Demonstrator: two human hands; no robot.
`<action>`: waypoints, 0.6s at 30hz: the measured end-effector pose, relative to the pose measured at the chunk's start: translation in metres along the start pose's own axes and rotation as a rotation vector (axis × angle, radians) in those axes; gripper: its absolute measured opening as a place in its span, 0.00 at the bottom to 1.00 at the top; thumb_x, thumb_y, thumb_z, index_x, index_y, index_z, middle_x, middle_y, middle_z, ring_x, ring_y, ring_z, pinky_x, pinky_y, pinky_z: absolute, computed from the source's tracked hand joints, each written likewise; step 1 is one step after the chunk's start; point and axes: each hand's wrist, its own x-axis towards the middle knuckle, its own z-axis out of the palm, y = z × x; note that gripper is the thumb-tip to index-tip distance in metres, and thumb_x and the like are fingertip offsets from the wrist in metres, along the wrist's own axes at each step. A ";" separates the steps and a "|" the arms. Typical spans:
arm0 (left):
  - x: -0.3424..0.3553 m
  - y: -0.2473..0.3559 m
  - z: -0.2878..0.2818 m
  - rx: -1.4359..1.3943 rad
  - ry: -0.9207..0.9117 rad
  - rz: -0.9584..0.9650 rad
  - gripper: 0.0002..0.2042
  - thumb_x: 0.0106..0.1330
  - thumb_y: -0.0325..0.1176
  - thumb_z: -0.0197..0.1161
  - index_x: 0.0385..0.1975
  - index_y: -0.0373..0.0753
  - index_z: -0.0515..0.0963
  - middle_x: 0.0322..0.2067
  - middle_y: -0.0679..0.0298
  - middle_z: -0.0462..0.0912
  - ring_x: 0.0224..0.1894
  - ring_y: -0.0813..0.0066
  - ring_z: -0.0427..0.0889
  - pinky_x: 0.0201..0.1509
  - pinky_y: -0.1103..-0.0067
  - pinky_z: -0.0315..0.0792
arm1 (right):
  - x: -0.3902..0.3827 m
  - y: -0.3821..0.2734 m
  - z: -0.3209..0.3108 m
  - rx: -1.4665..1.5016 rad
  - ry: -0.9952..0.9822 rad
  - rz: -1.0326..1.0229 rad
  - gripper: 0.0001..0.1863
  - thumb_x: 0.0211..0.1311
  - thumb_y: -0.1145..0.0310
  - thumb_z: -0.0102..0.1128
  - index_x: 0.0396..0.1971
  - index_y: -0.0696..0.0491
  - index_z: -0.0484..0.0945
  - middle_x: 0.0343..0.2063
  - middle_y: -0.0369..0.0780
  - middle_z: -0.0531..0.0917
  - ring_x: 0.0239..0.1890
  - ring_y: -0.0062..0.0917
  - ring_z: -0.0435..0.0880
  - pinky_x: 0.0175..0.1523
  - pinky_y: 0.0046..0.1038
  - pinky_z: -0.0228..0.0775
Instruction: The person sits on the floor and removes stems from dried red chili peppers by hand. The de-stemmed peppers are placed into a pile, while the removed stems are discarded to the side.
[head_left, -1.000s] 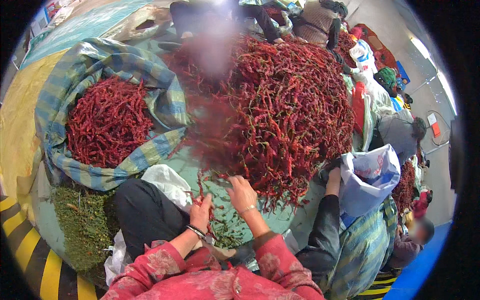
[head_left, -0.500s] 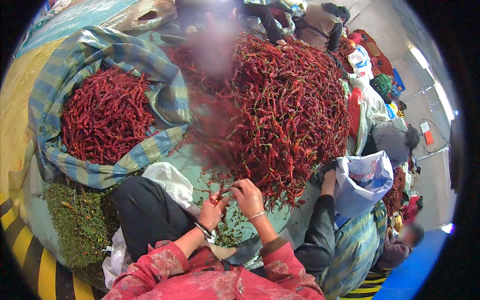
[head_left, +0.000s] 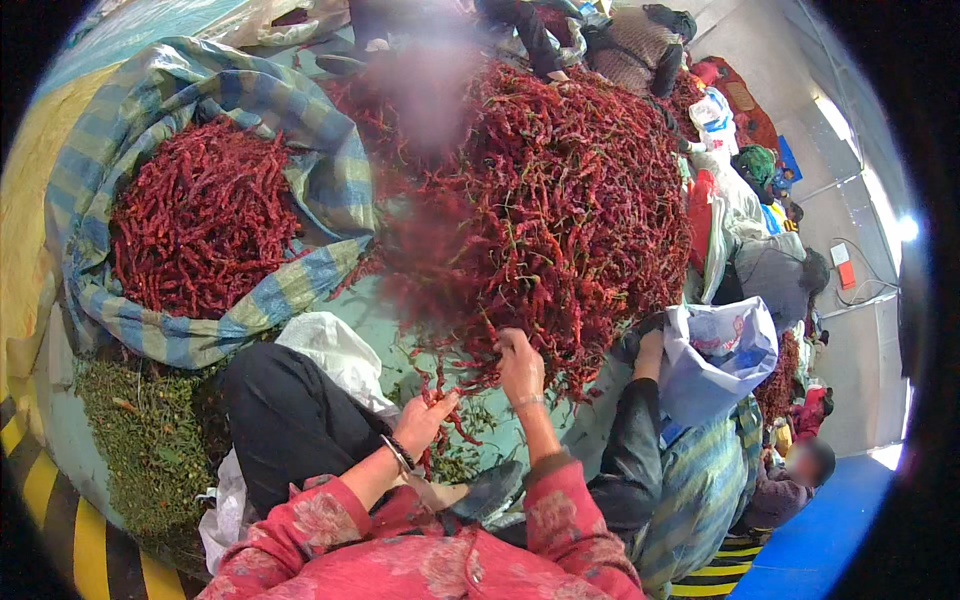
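Right hand [head_left: 521, 366] reaches into the near edge of the chilli heap [head_left: 540, 210], fingers closed on a few red pods there. Left hand [head_left: 424, 420], lower and to the left, is curled loosely around a small bunch of chillies [head_left: 446, 412] above the lap. Sack [head_left: 215, 200] of sorted chillies lies open at far left; green stems [head_left: 140, 440] are piled below it. A white bag [head_left: 715, 355] stands at right.
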 end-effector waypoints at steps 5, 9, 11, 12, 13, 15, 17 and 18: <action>0.002 0.007 0.002 0.103 0.111 0.058 0.17 0.63 0.45 0.55 0.27 0.34 0.76 0.24 0.68 0.77 0.27 0.80 0.70 0.34 0.78 0.65 | 0.040 -0.029 0.020 -0.473 -0.024 -0.068 0.10 0.51 0.66 0.59 0.32 0.52 0.71 0.32 0.43 0.76 0.38 0.40 0.76 0.38 0.41 0.70; 0.004 0.003 0.004 0.136 0.094 0.033 0.16 0.63 0.44 0.55 0.29 0.34 0.75 0.22 0.67 0.76 0.26 0.79 0.69 0.33 0.79 0.65 | 0.039 -0.019 0.012 -0.392 0.091 -0.184 0.07 0.51 0.66 0.58 0.28 0.52 0.72 0.29 0.42 0.74 0.37 0.40 0.75 0.38 0.40 0.68; -0.002 0.012 0.007 0.187 0.077 0.009 0.15 0.64 0.43 0.55 0.28 0.34 0.75 0.21 0.69 0.74 0.26 0.81 0.68 0.32 0.79 0.65 | 0.040 -0.021 -0.001 -0.423 0.074 -0.104 0.08 0.52 0.68 0.58 0.30 0.53 0.71 0.30 0.44 0.75 0.37 0.41 0.75 0.39 0.39 0.68; -0.004 0.017 0.010 0.166 0.059 -0.019 0.15 0.64 0.43 0.55 0.28 0.34 0.75 0.21 0.69 0.74 0.25 0.82 0.68 0.32 0.79 0.65 | 0.046 -0.016 -0.004 -0.340 0.074 -0.097 0.10 0.51 0.70 0.58 0.33 0.55 0.70 0.33 0.45 0.75 0.37 0.41 0.75 0.39 0.39 0.68; -0.004 0.019 0.011 0.146 0.042 -0.046 0.15 0.64 0.42 0.55 0.28 0.34 0.75 0.21 0.69 0.74 0.25 0.82 0.67 0.32 0.80 0.65 | 0.049 -0.013 -0.003 -0.348 0.115 -0.127 0.10 0.52 0.70 0.57 0.33 0.54 0.70 0.33 0.44 0.75 0.38 0.41 0.75 0.39 0.39 0.69; -0.003 0.015 0.011 0.215 0.016 0.013 0.14 0.64 0.42 0.55 0.28 0.35 0.74 0.20 0.70 0.72 0.25 0.82 0.67 0.31 0.79 0.65 | 0.056 -0.011 0.002 -0.360 0.194 -0.193 0.09 0.52 0.70 0.57 0.33 0.53 0.70 0.33 0.43 0.75 0.39 0.40 0.75 0.40 0.39 0.70; 0.001 0.006 0.011 0.206 0.014 0.062 0.14 0.64 0.42 0.54 0.28 0.35 0.74 0.19 0.70 0.72 0.25 0.82 0.67 0.31 0.79 0.65 | 0.061 -0.006 0.008 -0.514 0.144 -0.194 0.09 0.51 0.70 0.57 0.33 0.52 0.71 0.32 0.42 0.74 0.38 0.38 0.75 0.39 0.36 0.71; 0.003 0.004 0.009 0.231 0.006 0.086 0.15 0.64 0.42 0.53 0.28 0.35 0.74 0.19 0.70 0.72 0.24 0.81 0.67 0.30 0.78 0.65 | 0.062 -0.008 0.009 -0.562 0.113 -0.173 0.09 0.51 0.69 0.57 0.33 0.52 0.71 0.32 0.42 0.74 0.38 0.37 0.75 0.39 0.36 0.71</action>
